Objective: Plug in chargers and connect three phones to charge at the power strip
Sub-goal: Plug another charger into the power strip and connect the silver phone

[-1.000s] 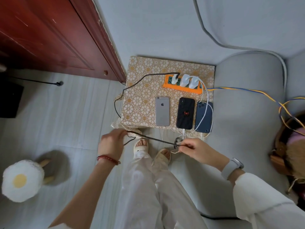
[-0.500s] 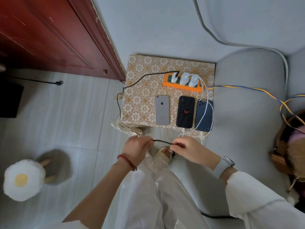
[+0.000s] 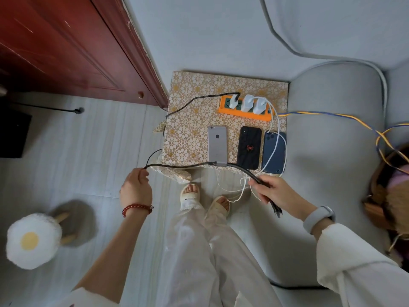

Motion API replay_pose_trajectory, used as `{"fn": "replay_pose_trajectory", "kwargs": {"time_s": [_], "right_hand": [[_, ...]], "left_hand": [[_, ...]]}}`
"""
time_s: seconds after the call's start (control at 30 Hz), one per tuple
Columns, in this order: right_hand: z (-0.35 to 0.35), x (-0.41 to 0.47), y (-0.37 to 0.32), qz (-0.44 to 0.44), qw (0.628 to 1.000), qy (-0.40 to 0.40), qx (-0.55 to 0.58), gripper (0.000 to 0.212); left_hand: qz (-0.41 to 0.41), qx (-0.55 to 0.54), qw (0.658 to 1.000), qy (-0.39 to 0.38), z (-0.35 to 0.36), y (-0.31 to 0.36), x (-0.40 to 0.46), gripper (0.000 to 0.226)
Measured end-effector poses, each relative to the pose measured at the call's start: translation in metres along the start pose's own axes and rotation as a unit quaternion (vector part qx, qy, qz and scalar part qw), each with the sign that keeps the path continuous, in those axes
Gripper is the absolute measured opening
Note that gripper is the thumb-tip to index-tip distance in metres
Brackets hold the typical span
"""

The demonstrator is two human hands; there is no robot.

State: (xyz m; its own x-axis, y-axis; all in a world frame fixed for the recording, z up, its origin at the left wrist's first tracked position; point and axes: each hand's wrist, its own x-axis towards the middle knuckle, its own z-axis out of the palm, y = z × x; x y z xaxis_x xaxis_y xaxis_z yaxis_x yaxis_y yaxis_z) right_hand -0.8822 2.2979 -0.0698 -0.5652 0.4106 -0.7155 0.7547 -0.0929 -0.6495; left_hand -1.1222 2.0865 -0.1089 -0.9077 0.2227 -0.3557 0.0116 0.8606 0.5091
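An orange power strip [image 3: 225, 109] lies on a patterned cloth-covered stand [image 3: 190, 120], with three white chargers [image 3: 246, 103] plugged in. Below it lie a silver phone [image 3: 217, 142], a black phone [image 3: 249, 147] and a blue phone [image 3: 274, 151], all face down. White cables [image 3: 274, 138] run over the blue phone and hang off the front edge. A black cable [image 3: 181, 166] runs from the leftmost charger, loops off the stand's left edge and stretches between my hands. My left hand [image 3: 135, 187] pinches it at the left; my right hand [image 3: 276, 192] grips its connector ends.
A red wooden door [image 3: 66, 45] stands at the left. A grey sofa [image 3: 332, 151] borders the stand on the right, with blue-yellow wires [image 3: 354, 117] across it. A fried-egg-shaped stool [image 3: 31, 240] sits on the floor at lower left. My feet in sandals [image 3: 190, 193] stand before the stand.
My hands have moved apart, the left going left and the right going right, pulling the black cable taut across the stand's front edge.
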Motion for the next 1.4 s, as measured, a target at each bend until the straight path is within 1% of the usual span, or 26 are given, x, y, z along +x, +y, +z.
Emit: {"fn": "replay_pose_trajectory", "kwargs": {"time_s": [0.07,0.1,0.17,0.2,0.27,0.3,0.37,0.43,0.47,0.5,0.57,0.6,0.67,0.7,0.73,0.8,0.9,1.03,1.2,1.23,1.3,1.37,1.4], "right_hand": [[-0.001,0.002,0.000,0.003,1.000,0.023,-0.005,0.028],[-0.002,0.002,-0.001,0.006,1.000,0.028,-0.002,0.030],[-0.002,0.004,-0.004,0.008,1.000,0.027,0.003,0.028],[-0.002,0.005,-0.007,0.003,1.000,0.019,-0.002,0.027],[0.000,0.006,-0.016,-0.018,0.999,-0.010,-0.031,0.025],[0.002,0.006,-0.023,-0.034,0.997,-0.034,-0.054,0.024],[0.009,0.007,-0.032,-0.061,0.989,-0.080,-0.113,0.023],[0.015,0.010,-0.038,-0.076,0.982,-0.099,-0.144,0.019],[0.018,0.010,-0.041,-0.076,0.983,-0.099,-0.134,0.017],[0.020,0.010,-0.042,-0.074,0.986,-0.094,-0.115,0.016],[0.019,0.009,-0.045,-0.053,0.993,-0.080,-0.066,0.022],[0.017,0.008,-0.046,-0.040,0.996,-0.077,-0.022,0.023],[0.010,0.006,-0.048,-0.017,0.990,-0.079,0.119,0.018],[0.009,0.005,-0.049,-0.007,0.977,-0.081,0.196,0.014],[0.008,0.005,-0.050,0.001,0.964,-0.079,0.252,0.011],[0.010,0.006,-0.051,0.002,0.955,-0.065,0.290,0.010],[0.017,0.008,-0.053,0.000,0.949,-0.045,0.311,0.009],[0.022,0.010,-0.057,0.001,0.942,-0.024,0.335,0.009],[0.024,0.010,-0.059,0.002,0.944,-0.010,0.329,0.007],[0.024,0.010,-0.059,0.002,0.950,0.003,0.312,0.006],[0.024,0.012,-0.057,-0.004,0.975,0.053,0.216,0.004],[0.022,0.015,-0.053,-0.014,0.989,0.085,0.120,0.010],[0.022,0.016,-0.053,-0.015,0.991,0.090,0.100,0.013]], "left_hand": [[-0.032,0.009,0.999,0.002,-0.001,-0.003,0.003,0.025],[-0.038,0.022,0.999,-0.010,0.000,-0.003,0.003,0.024],[-0.023,0.040,0.997,-0.064,0.005,-0.002,0.000,0.026],[0.005,0.044,0.994,-0.100,0.009,0.000,-0.003,0.032],[0.097,0.044,0.981,-0.161,0.017,0.010,-0.015,0.049],[0.151,0.046,0.970,-0.187,0.021,0.018,-0.021,0.056],[0.258,0.069,0.934,-0.236,0.029,0.033,-0.032,0.065],[0.322,0.062,0.897,-0.295,0.035,0.047,-0.042,0.062],[0.330,0.044,0.885,-0.325,0.037,0.053,-0.046,0.054],[0.325,0.025,0.878,-0.349,0.038,0.058,-0.049,0.046],[0.301,-0.007,0.883,-0.361,0.038,0.063,-0.052,0.033],[0.286,-0.020,0.891,-0.353,0.039,0.063,-0.051,0.030],[0.240,-0.065,0.905,-0.345,0.038,0.062,-0.050,0.023],[0.215,-0.093,0.907,-0.350,0.038,0.062,-0.049,0.022],[0.194,-0.114,0.908,-0.355,0.037,0.063,-0.049,0.028],[0.171,-0.140,0.908,-0.356,0.036,0.066,-0.048,0.036],[0.161,-0.167,0.904,-0.359,0.033,0.069,-0.047,0.041],[0.152,-0.193,0.900,-0.360,0.032,0.067,-0.044,0.040],[0.155,-0.183,0.902,-0.360,0.036,0.063,-0.041,0.041],[0.155,-0.181,0.902,-0.359,0.036,0.063,-0.042,0.041],[0.149,-0.169,0.907,-0.356,0.036,0.063,-0.044,0.038],[0.146,-0.147,0.911,-0.357,0.036,0.062,-0.047,0.029],[0.150,-0.128,0.912,-0.360,0.037,0.061,-0.049,0.023]]}}
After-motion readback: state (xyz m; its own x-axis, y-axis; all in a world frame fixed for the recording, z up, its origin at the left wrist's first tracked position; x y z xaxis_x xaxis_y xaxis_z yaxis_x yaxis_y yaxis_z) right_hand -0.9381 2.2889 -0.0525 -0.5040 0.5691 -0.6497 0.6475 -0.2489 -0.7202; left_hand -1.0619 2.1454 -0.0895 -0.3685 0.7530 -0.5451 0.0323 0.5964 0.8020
